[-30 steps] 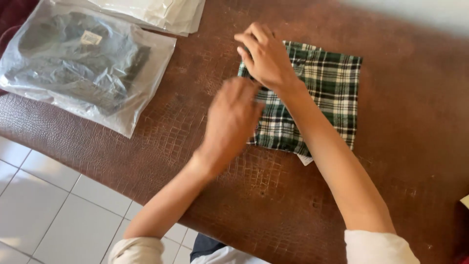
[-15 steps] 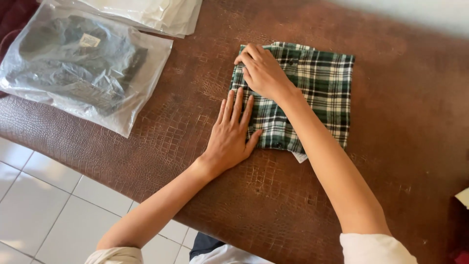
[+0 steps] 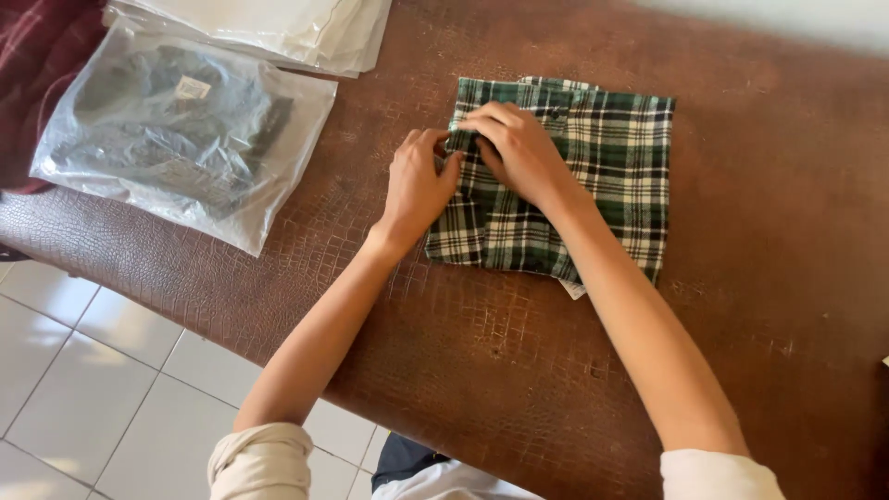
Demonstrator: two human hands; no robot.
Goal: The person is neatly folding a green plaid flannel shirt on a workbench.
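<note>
A folded green, white and black plaid cloth [image 3: 607, 176] lies flat on a brown textured table [image 3: 519, 370]. My left hand [image 3: 419, 185] sits at the cloth's left edge, its fingertips pinching the fabric near the upper left corner. Resting on top of the cloth, my right hand [image 3: 519, 153] presses with curled fingers on that same left edge, right beside the left hand. A small white tag [image 3: 573, 289] pokes out under the cloth's near edge.
A clear plastic bag holding a dark folded garment [image 3: 176, 139] lies at the table's left. Several flat clear bags [image 3: 296, 28] are stacked at the back left. A dark red cloth [image 3: 37, 56] shows at the far left. White floor tiles [image 3: 83, 370] lie below the table edge.
My left hand slid from flat beside the cloth up to its left edge and now pinches it. The right hand stayed on the upper left part of the cloth.
</note>
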